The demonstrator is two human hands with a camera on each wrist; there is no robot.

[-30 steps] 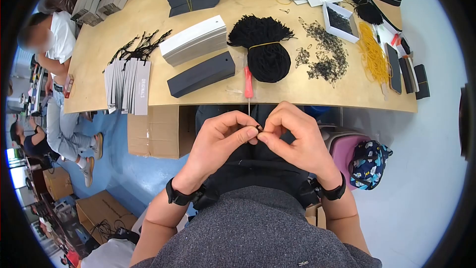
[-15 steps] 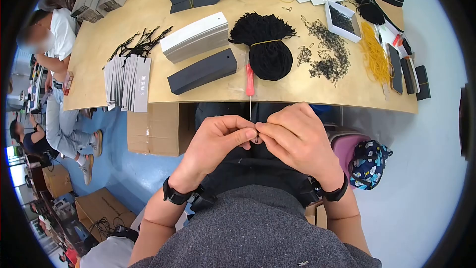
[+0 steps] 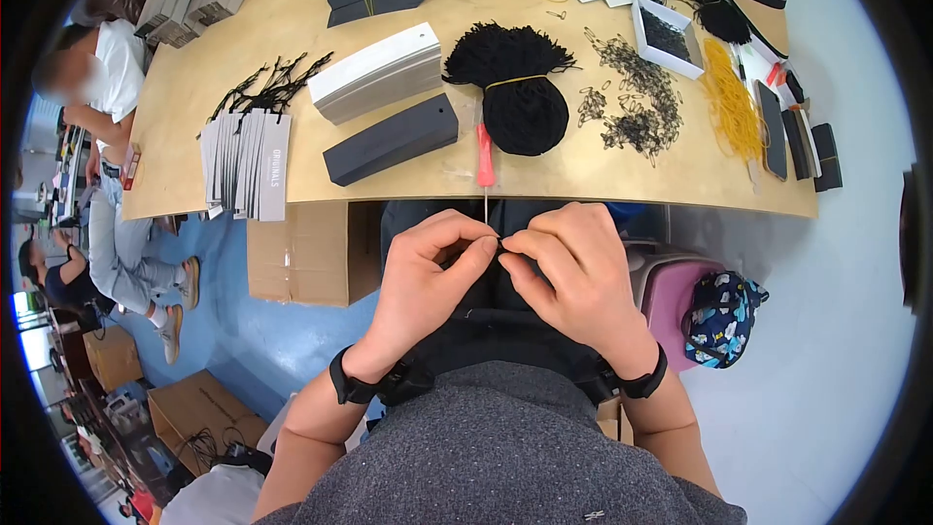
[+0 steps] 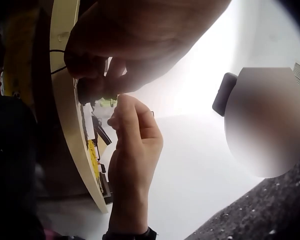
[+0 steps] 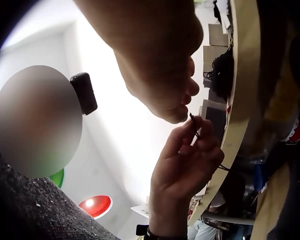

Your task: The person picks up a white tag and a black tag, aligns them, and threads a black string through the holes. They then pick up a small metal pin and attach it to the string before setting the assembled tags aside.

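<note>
My left hand (image 3: 428,267) pinches a thin black cord (image 5: 195,131) between thumb and fingers, just off the table's front edge. The cord's short tip stands up from the fingertips, and a strand comes out behind that hand. Opposite, my right hand (image 3: 573,267) has its curled fingers at the cord, its tips meeting the left ones. The small spot between the fingertips is largely hidden. Ahead of the hands lies a red-handled tool (image 3: 485,157), its thin metal shaft reaching past the table edge. Beyond it lies a bundle of black cords (image 3: 525,117) with a yellow band.
Small dark pins (image 3: 641,107) lie scattered on the table (image 3: 389,196), beside a white box (image 3: 671,66) of them. Yellow bands (image 3: 729,102) and a phone (image 3: 771,131) are at right. Tag stacks (image 3: 374,73) and corded tags (image 3: 248,165) are at left. A person (image 3: 107,78) sits beyond.
The right hand has turned and its fingers have shifted against the left fingertips. Both hands have risen slightly toward the table edge.
</note>
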